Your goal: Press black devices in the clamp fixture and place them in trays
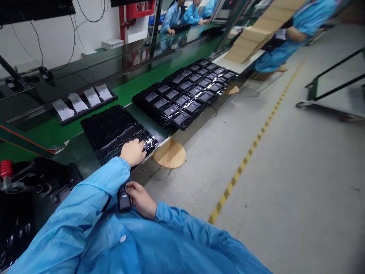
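My left hand [132, 152] reaches out in a blue sleeve and rests on the near right corner of an empty black plastic tray [108, 127] on the bench; its fingers curl down onto a glossy piece in the tray there. My right hand [141, 198] stays close to my body and grips a small black device [124, 198] with a white label, held upright under my left forearm.
A larger black tray [185, 91] filled with several black devices lies further along the bench. A narrow tray with white bags [82, 101] sits on the green conveyor [134, 87]. A round wooden stool [170, 153] stands below. Co-workers in blue [296, 34] work at the far end. Black fixtures [31, 186] sit at left.
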`<action>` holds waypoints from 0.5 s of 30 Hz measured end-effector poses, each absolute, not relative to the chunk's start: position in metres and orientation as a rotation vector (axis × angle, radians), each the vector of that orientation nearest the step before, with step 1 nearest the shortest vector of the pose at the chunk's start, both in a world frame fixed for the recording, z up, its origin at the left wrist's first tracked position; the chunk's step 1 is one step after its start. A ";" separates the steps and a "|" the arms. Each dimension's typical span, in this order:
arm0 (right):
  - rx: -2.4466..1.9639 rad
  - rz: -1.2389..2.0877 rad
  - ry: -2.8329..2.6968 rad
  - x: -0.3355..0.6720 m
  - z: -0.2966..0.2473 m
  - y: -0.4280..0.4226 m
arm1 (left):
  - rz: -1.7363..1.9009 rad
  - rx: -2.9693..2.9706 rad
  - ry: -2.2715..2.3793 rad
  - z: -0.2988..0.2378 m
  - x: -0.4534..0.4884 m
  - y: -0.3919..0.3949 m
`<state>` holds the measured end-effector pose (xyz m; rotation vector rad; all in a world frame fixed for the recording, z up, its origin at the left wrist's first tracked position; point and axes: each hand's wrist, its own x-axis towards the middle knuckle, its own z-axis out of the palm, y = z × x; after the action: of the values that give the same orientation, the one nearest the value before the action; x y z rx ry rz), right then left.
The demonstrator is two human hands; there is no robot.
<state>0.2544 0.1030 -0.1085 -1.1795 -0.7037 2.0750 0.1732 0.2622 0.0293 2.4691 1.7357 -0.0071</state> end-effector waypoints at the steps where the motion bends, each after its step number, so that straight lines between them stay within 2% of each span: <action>1: -1.182 2.074 -0.708 0.254 -0.108 0.103 | -0.009 2.471 1.717 0.030 0.175 0.265; 15: -1.222 2.051 -0.727 0.252 -0.106 0.108 | 0.017 2.457 1.644 0.026 0.194 0.295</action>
<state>0.2525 0.1078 -0.1063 -1.2221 -0.7274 2.0509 0.1942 0.2946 0.0258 2.4571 1.6440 0.0168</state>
